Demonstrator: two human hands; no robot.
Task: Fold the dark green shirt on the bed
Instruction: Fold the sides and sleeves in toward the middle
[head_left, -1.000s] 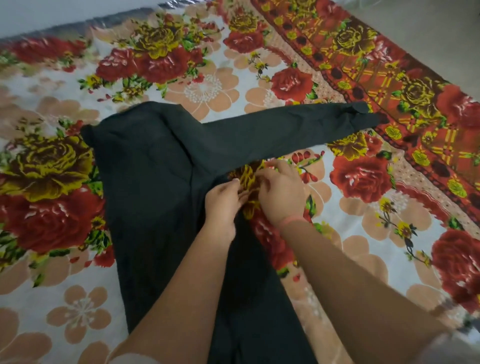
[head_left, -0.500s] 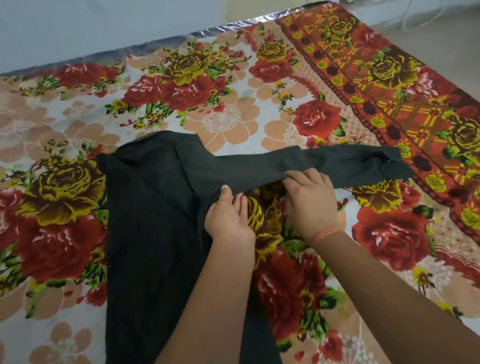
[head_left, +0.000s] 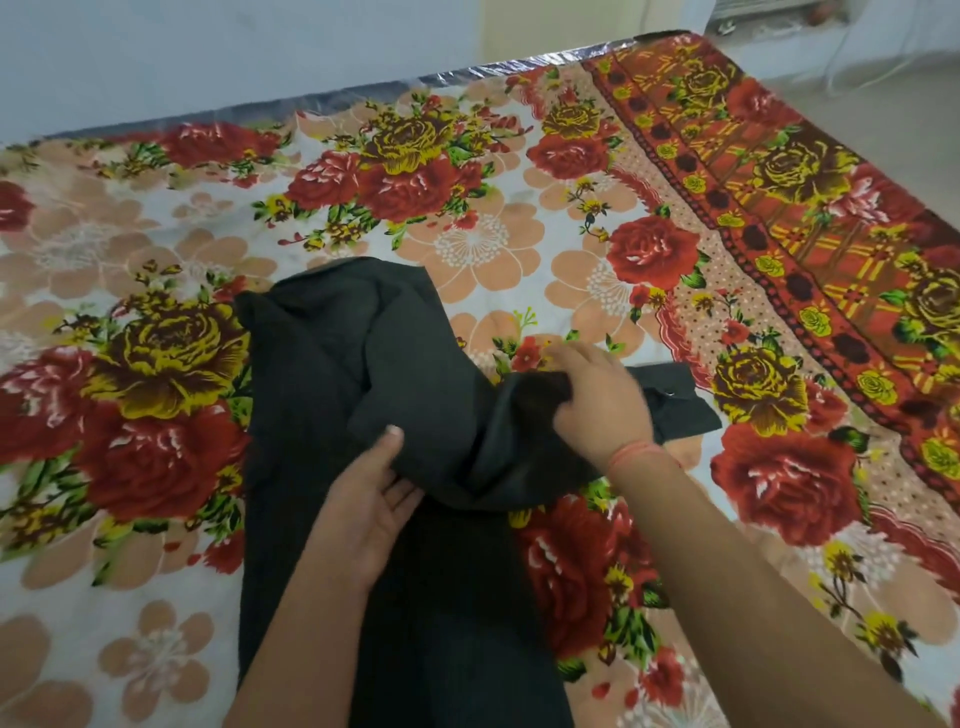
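Floral bedsheet (head_left: 156, 519) is filling the frame; the dark green shirt (head_left: 322, 374) is lying on it at centre, long axis running from the bottom edge upward. Its sleeve (head_left: 680, 400) is pointing right. Fabric is probably handling soft, light and limp; seams are offering the best grip. The left hand (head_left: 363, 499) is pinching the shoulder fold, thumb on top; the right hand (head_left: 597, 400) is clenching the bunched sleeve.

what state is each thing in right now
dark green shirt, lying lengthwise, fold unfinished
sleeve, bunched up mid-length
cuff, lying flat
left hand, pinching the shirt's fabric
right hand, gripping the sleeve
bedsheet, spread under the shirt
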